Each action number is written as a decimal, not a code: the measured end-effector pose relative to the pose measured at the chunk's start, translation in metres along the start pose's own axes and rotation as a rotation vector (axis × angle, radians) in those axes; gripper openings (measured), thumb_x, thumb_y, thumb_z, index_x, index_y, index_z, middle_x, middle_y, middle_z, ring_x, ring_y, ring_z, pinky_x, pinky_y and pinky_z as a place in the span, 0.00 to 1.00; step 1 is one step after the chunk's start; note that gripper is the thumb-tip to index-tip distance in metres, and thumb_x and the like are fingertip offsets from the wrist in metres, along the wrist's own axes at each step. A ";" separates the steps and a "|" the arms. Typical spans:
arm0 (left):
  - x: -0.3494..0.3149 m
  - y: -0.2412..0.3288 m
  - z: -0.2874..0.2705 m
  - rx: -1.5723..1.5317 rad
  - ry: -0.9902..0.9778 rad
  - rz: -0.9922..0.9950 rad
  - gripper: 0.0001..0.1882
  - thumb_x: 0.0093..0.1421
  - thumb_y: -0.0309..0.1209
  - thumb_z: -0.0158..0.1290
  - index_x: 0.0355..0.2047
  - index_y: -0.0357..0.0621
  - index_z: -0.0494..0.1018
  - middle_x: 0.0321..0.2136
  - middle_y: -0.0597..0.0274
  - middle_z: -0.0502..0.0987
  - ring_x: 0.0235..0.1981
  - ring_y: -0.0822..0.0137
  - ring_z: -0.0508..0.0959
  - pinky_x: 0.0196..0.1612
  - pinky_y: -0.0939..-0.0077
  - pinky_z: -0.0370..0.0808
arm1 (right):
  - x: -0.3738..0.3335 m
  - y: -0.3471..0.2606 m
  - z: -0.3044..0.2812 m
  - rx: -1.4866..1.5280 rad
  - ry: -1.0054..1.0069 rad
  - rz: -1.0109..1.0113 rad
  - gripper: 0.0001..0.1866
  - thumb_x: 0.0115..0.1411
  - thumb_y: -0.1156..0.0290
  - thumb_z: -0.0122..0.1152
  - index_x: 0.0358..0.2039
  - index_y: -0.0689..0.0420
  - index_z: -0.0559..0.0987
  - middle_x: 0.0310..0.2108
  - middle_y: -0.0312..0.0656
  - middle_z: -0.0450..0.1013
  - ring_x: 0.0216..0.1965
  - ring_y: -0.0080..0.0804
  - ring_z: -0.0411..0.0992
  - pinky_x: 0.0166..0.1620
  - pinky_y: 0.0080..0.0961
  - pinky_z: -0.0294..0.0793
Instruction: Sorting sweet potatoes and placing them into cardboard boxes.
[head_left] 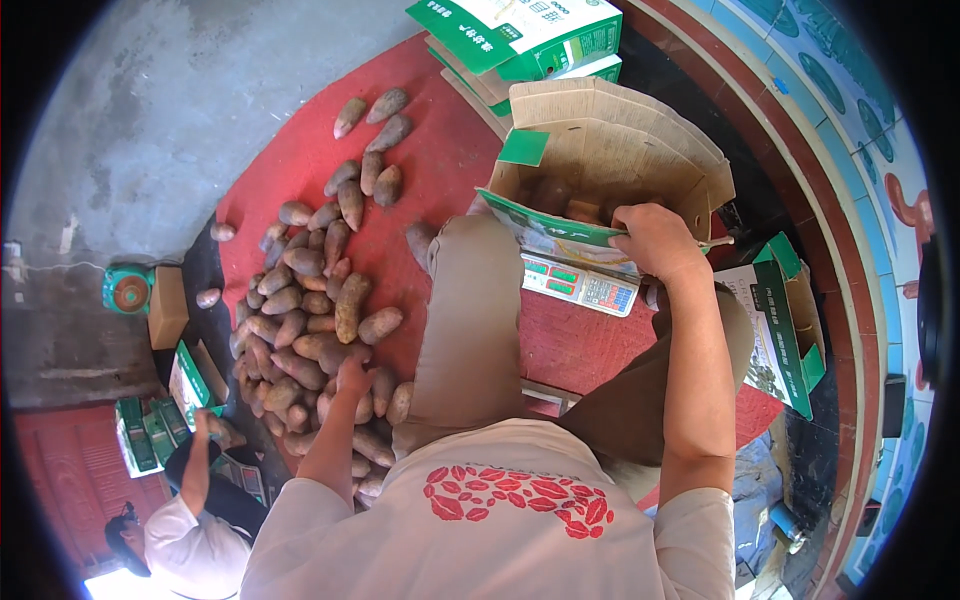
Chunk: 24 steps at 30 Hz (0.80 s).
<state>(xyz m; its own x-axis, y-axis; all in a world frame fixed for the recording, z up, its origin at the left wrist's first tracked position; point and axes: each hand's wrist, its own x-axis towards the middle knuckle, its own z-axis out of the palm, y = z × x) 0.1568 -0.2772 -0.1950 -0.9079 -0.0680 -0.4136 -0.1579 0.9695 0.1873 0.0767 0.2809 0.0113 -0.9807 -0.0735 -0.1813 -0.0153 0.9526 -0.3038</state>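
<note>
A large heap of reddish-brown sweet potatoes (pixel 303 262) lies on a red mat to my left. My left hand (pixel 352 376) is down at the near right side of this heap, touching the tubers. Its thumb stands out to the side, but the fingertips are hidden, so I cannot make out a grip. My right hand (pixel 655 240) is closed over the near rim of an open green and white cardboard box (pixel 610 115), fingers curled inside. Several sweet potatoes lie in the shadowed bottom of the box. The box sits on a digital scale (pixel 578 284) with lit green displays and a keypad.
Flattened green and white cartons (pixel 560 40) are stacked beyond the box. Another open carton (pixel 775 330) stands at right, by the curved tiled wall. At lower left a co-worker (pixel 195 545) in a white shirt reaches among cartons. A green fan (pixel 128 290) stands beside a brown box (pixel 167 308).
</note>
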 end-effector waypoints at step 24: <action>-0.066 -0.084 0.027 0.027 -0.020 -0.714 0.53 0.43 0.33 0.67 0.66 0.63 0.47 0.66 0.55 0.49 0.65 0.54 0.55 0.60 0.59 0.65 | -0.036 0.025 0.008 0.346 0.517 0.006 0.10 0.59 0.67 0.59 0.35 0.62 0.79 0.32 0.50 0.77 0.33 0.46 0.76 0.38 0.32 0.74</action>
<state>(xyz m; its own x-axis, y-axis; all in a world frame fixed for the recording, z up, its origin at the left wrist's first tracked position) 0.2409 -0.3472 -0.2075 -0.5791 -0.6844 -0.4431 -0.7014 0.6952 -0.1571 0.1132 0.3052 0.0027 -0.9495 0.1662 0.2660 -0.0304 0.7953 -0.6055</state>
